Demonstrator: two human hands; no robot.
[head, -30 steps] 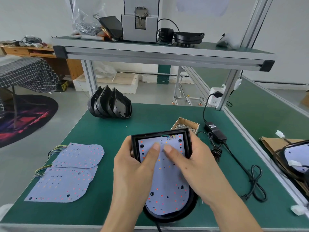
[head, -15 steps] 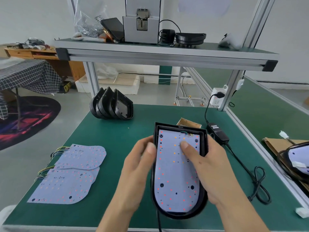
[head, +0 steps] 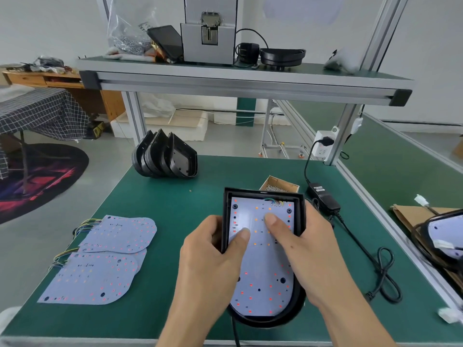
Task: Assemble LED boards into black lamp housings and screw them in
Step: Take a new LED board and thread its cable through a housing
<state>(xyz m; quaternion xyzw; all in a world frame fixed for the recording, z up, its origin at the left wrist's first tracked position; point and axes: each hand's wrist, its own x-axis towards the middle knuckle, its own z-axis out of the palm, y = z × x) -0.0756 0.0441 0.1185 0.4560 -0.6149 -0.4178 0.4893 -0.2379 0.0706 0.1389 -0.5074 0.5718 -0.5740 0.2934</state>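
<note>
Both hands hold one black plastic lamp housing (head: 300, 214), rounded at the near end and square at the far end, above the near edge of the green bench mat (head: 175, 196). A pale, D-shaped LED board (head: 263, 271) with red and orange dots sits inside it, coloured wires at its far edge. Left hand (head: 210, 259): fingers curled round the housing's left wall, thumb flat on the board. Right hand (head: 308, 249): wrapped round the right wall, thumb pressing the board near its middle.

Left of the hands, loose pale LED boards (head: 100, 266) lie overlapping on the mat, wire tails trailing off the left edge. Right of the hands, a black power adapter (head: 323, 196) and its coiled cable.

Just beyond the held housing, a small cardboard box of silver screws (head: 279, 187). Farther, back left on the mat, a row of empty black housings (head: 165, 156) stands on edge, leaning together.

Above, a grey metal machine (head: 209, 31) stands on the upper shelf.
</note>
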